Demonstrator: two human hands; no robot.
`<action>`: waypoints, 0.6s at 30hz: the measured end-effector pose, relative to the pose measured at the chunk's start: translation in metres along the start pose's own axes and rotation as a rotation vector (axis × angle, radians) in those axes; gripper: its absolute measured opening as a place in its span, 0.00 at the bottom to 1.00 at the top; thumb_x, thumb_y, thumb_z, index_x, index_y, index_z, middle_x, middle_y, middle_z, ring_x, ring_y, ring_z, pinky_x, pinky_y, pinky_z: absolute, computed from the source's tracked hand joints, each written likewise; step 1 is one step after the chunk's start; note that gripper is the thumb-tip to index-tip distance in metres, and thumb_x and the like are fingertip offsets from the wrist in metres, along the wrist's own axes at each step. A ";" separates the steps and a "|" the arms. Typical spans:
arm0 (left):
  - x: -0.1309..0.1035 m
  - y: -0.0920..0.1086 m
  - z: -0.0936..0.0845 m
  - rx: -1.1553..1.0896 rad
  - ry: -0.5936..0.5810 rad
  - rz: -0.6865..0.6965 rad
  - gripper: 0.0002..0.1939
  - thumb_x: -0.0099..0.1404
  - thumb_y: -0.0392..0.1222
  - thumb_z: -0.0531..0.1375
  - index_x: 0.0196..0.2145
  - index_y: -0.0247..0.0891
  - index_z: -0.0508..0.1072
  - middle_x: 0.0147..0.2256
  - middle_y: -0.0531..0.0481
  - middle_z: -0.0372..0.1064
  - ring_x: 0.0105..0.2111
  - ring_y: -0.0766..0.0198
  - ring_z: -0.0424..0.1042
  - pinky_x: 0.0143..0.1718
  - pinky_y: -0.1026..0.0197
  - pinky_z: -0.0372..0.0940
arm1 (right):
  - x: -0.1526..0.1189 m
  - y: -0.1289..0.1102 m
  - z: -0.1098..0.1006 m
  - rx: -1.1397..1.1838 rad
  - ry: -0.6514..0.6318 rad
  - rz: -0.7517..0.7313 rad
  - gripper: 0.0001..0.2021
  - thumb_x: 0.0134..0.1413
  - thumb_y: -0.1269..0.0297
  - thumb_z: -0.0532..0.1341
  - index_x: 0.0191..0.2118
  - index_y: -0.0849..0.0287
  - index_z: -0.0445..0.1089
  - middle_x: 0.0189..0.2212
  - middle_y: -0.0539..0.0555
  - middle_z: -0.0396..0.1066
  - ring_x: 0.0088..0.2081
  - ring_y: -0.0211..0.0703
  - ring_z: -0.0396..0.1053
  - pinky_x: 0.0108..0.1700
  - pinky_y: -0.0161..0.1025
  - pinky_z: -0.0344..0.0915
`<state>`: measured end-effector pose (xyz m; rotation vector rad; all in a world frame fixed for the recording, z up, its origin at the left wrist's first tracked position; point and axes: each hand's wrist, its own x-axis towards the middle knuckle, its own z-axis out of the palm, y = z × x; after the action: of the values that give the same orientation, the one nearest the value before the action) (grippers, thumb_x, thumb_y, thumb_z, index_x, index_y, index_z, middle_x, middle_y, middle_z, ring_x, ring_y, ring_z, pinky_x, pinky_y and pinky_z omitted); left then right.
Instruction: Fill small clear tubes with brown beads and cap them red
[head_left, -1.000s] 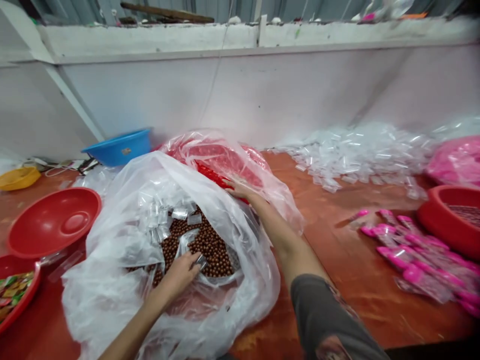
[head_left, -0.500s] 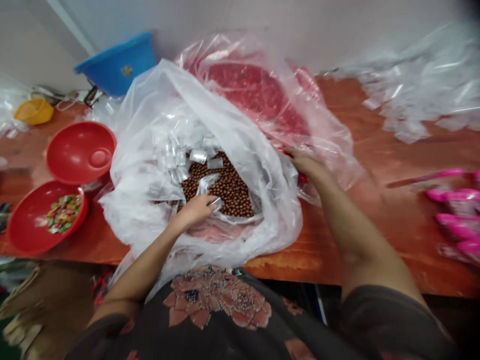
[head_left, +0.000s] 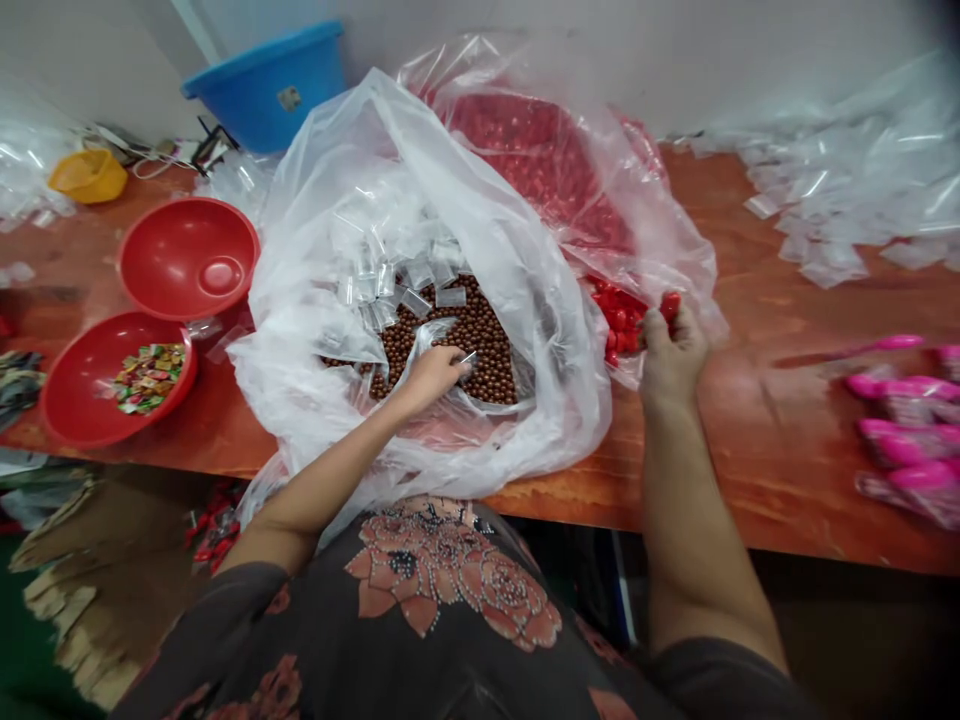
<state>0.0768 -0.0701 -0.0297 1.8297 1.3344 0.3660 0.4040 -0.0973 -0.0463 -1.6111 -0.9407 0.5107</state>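
My left hand is over the large white plastic bag, its fingers closed on a small clear plastic piece. Under and beside it lie many round brown balls. Similar small clear plastic pieces are heaped behind the balls in the same bag. To the right, my right hand pinches a small red piece, raised above the table. Just left of that hand, more shiny red pieces show at the mouth of a second clear bag.
Two red bowls, one with nothing visible inside and one with colourful wrapped bits, stand at the left. Behind are a blue basin and a yellow bowl. Clear packets and pink items lie right on the orange table.
My right hand has come out of the red pieces, toward the right, with one red piece between its fingers. My left hand stays over the brown balls. The view has shifted a little.
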 end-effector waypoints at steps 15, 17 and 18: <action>0.012 -0.017 0.020 -0.603 -0.034 -0.015 0.18 0.55 0.36 0.64 0.45 0.28 0.77 0.39 0.45 0.76 0.36 0.62 0.72 0.45 0.58 0.65 | -0.143 -0.074 0.022 0.434 -0.175 0.174 0.14 0.59 0.49 0.62 0.43 0.52 0.69 0.34 0.49 0.73 0.28 0.33 0.70 0.22 0.30 0.59; 0.010 -0.020 0.019 -0.616 -0.051 0.010 0.18 0.55 0.36 0.64 0.44 0.28 0.78 0.41 0.44 0.77 0.39 0.61 0.73 0.49 0.57 0.64 | -0.146 -0.071 0.025 0.424 -0.247 0.215 0.14 0.59 0.50 0.62 0.46 0.51 0.70 0.35 0.49 0.74 0.28 0.33 0.71 0.20 0.29 0.58; 0.009 -0.020 0.018 -0.616 -0.054 0.014 0.18 0.55 0.36 0.64 0.45 0.29 0.78 0.42 0.43 0.77 0.39 0.61 0.73 0.49 0.56 0.64 | -0.146 -0.069 0.027 0.434 -0.285 0.228 0.14 0.59 0.51 0.63 0.48 0.50 0.70 0.36 0.49 0.75 0.29 0.33 0.72 0.21 0.29 0.61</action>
<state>0.0790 -0.0676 -0.0585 1.3199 1.0213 0.6484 0.2777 -0.1948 -0.0102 -1.2726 -0.7855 1.0490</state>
